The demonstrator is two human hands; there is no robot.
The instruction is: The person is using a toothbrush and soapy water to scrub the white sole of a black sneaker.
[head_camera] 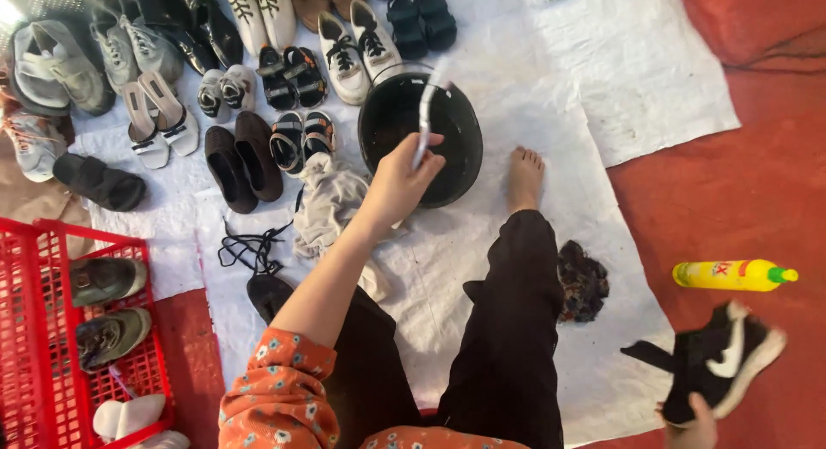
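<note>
Nearest, the right hand [693, 419] grips a black sneaker with white markings [718, 359] by its heel, well right of the black basin [460, 152]. Beyond it a yellow bottle with a green cap and red label [733, 275] lies flat on the red floor. Farther on, the left hand [400, 181] pinches a slim pale brush (blurred) [424, 113] over the basin, rows of shoes [258, 79] behind.

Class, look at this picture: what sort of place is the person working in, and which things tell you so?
Probably a floor-level shoe-cleaning spot. Rows of shoes lie on a white sheet beside a black basin, with a red crate holding more pairs and a yellow bottle nearby.
</note>
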